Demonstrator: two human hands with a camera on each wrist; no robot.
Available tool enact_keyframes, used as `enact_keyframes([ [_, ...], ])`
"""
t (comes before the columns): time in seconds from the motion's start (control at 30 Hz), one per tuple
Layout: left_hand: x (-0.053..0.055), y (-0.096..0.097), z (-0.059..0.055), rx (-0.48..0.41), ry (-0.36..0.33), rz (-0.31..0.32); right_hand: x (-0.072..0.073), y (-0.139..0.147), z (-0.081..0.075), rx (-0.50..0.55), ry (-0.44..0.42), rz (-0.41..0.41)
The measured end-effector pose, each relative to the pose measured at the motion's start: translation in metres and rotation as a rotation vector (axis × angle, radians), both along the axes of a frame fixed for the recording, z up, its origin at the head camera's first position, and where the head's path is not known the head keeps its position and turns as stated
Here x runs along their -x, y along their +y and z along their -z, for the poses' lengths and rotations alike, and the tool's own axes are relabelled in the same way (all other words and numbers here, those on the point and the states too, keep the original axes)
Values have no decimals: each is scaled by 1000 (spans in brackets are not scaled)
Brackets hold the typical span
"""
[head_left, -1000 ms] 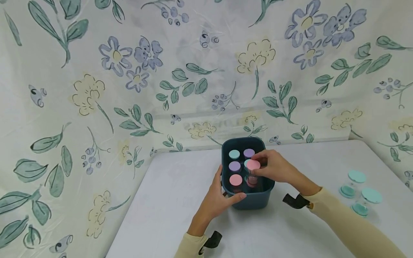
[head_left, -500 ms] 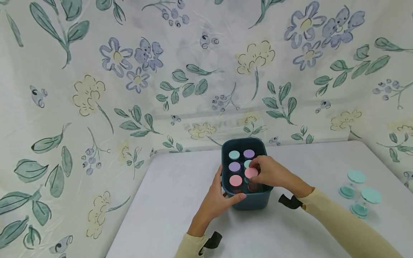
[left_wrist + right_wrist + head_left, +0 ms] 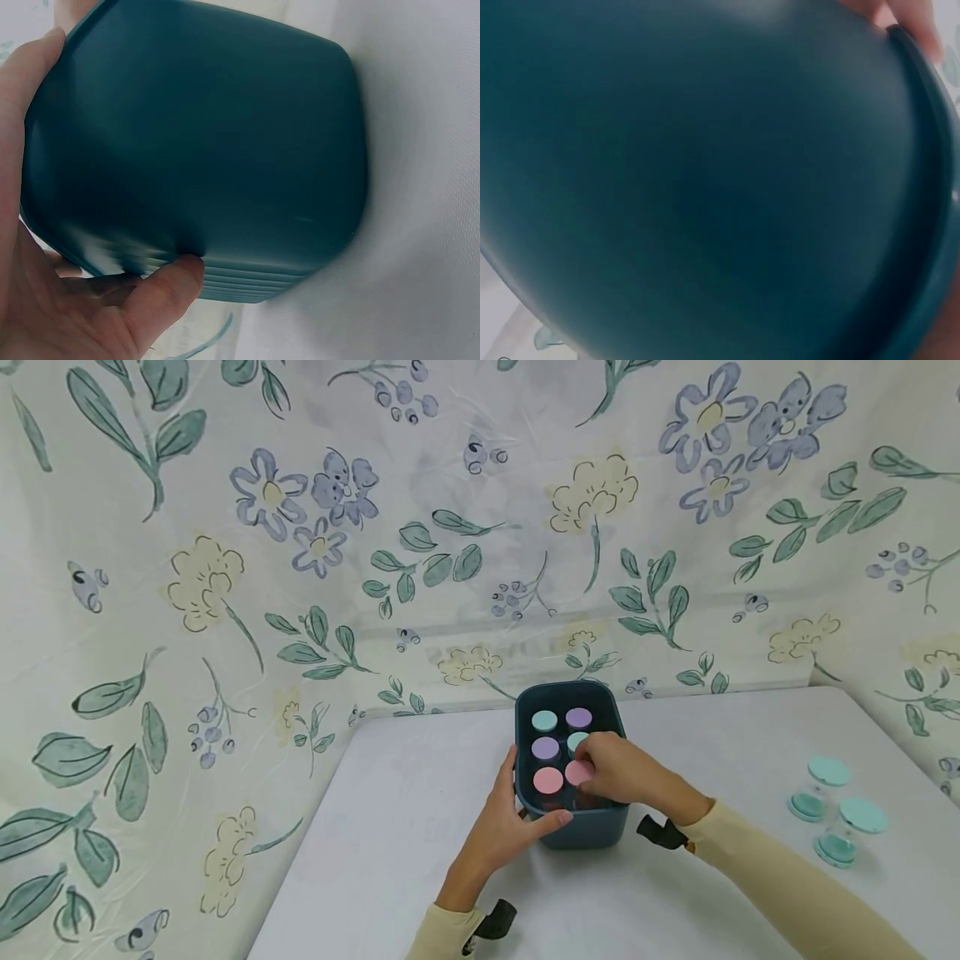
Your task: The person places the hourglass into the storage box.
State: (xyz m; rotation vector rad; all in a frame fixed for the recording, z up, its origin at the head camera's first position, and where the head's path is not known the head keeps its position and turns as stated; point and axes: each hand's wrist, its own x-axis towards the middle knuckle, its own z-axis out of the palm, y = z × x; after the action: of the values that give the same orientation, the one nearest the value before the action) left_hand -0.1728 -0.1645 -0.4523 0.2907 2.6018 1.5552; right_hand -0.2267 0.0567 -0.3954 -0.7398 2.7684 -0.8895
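Observation:
A dark teal plastic bin (image 3: 585, 832) stands on the table, its wall filling most of both wrist views. At its near left corner my left hand (image 3: 497, 827) grips the rim, thumb over the front edge. My right hand (image 3: 628, 771) reaches in over the right side and pinches a pink-lidded jar (image 3: 579, 772), low in the near right of the bin. Left of that jar sits another pink-lidded jar (image 3: 547, 779). Farther back are two purple-lidded jars (image 3: 545, 748) and two mint-lidded jars (image 3: 544, 720). The fingers partly cover the right mint lid (image 3: 577, 742).
Two clear jars with mint lids, a farther one (image 3: 828, 771) and a nearer one (image 3: 862, 815), stand on the right of the white table (image 3: 397, 802). A floral cloth backdrop (image 3: 435, 560) rises behind the table.
My right hand has lowered the pink-lidded jar into the bin, moving it slightly left and toward me. My left hand has kept its grip on the bin.

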Motion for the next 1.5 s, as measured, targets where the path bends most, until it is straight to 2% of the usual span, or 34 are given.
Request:
enact_keyframes([
  [0.23, 0, 1, -1, 9, -2, -3, -2, -4, 0, -66, 20, 34],
  [0.9, 0, -1, 1, 11, 6, -5, -2, -6, 0, -75, 41, 59],
  [1.23, 0, -1, 0, -11, 1, 1, -3, -4, -1, -50, 38, 61],
  [1.37, 0, -1, 0, -3, -2, -2, -6, 0, -5, -22, 18, 49],
  [1.5, 0, -1, 0, 2, -5, -5, -11, 8, -13, -10, 36, 36],
])
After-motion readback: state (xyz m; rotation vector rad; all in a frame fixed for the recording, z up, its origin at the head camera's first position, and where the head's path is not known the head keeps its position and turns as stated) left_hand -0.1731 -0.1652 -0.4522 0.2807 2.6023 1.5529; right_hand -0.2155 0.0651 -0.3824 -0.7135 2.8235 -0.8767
